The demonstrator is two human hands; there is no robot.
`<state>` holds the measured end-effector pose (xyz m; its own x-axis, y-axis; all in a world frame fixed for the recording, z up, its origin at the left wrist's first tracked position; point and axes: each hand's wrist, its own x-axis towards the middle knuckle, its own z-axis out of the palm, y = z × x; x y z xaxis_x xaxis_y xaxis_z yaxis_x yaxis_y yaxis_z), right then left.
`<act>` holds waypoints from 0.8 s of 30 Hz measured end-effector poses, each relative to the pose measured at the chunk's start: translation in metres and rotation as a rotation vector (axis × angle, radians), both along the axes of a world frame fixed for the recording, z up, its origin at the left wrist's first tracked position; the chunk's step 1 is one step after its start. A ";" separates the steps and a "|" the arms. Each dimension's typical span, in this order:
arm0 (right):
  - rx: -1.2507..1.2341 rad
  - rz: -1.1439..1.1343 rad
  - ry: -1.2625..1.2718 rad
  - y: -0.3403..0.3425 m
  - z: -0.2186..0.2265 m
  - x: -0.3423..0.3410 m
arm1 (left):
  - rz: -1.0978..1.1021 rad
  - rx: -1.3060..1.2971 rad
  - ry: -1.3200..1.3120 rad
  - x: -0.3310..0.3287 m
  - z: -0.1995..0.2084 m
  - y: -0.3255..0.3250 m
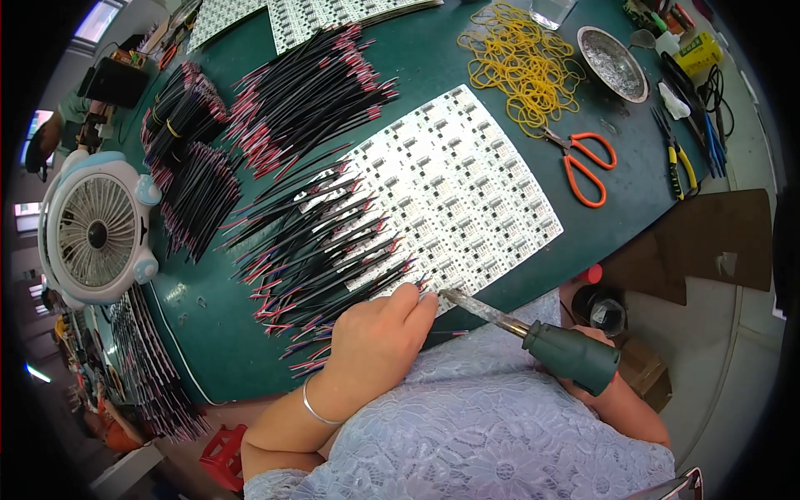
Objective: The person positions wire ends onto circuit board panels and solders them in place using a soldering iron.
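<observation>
My left hand (379, 337) is closed in a pinch at the near edge of a white circuit board panel (467, 179), its fingertips on a thin wire mostly hidden by the fingers. A soldering iron (571, 354) with a green handle is gripped in my right hand (596, 337), which is partly behind the handle. The iron's metal tip meets the board right beside my left fingertips. Rows of black wires (333, 250) with red and white ends lie across the panel's left part and spread onto the green table (221, 337).
Farther back lie loose black wires (308, 92), wire bundles (187, 117) and stacked panels (321, 18). Yellow rubber bands (529, 62), a metal dish (612, 62), orange-handled scissors (587, 167) and pliers (673, 154) lie to the right. A fan (98, 233) stands at left.
</observation>
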<state>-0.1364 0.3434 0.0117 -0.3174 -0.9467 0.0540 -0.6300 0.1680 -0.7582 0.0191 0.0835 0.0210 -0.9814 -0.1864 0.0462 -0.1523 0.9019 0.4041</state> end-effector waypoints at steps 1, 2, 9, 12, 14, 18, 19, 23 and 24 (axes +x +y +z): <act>-0.007 -0.002 0.000 -0.001 0.001 0.000 | 0.000 0.000 0.001 0.000 0.001 0.000; -0.007 -0.002 0.001 -0.002 -0.001 -0.001 | 0.004 0.000 -0.003 0.000 0.001 0.001; 0.044 -0.128 -0.277 -0.001 0.005 0.003 | 0.014 -0.021 -0.007 -0.001 0.003 0.002; 0.019 -0.090 -0.252 0.001 0.002 0.002 | 0.028 -0.003 0.046 -0.001 -0.001 0.001; -0.015 -0.072 -0.204 0.002 0.001 0.003 | 0.024 0.026 0.073 0.000 -0.004 -0.001; -0.043 -0.045 -0.136 0.005 -0.004 0.002 | 0.005 0.035 0.075 -0.002 -0.002 -0.001; -0.052 -0.024 -0.157 0.007 -0.006 0.001 | 0.006 0.035 0.075 -0.002 -0.001 -0.001; -0.082 -0.011 0.001 0.013 -0.006 0.004 | -0.015 0.015 0.049 -0.001 0.001 0.000; -0.026 -0.042 -0.033 0.017 -0.007 0.006 | -0.021 0.012 0.038 -0.001 0.001 0.001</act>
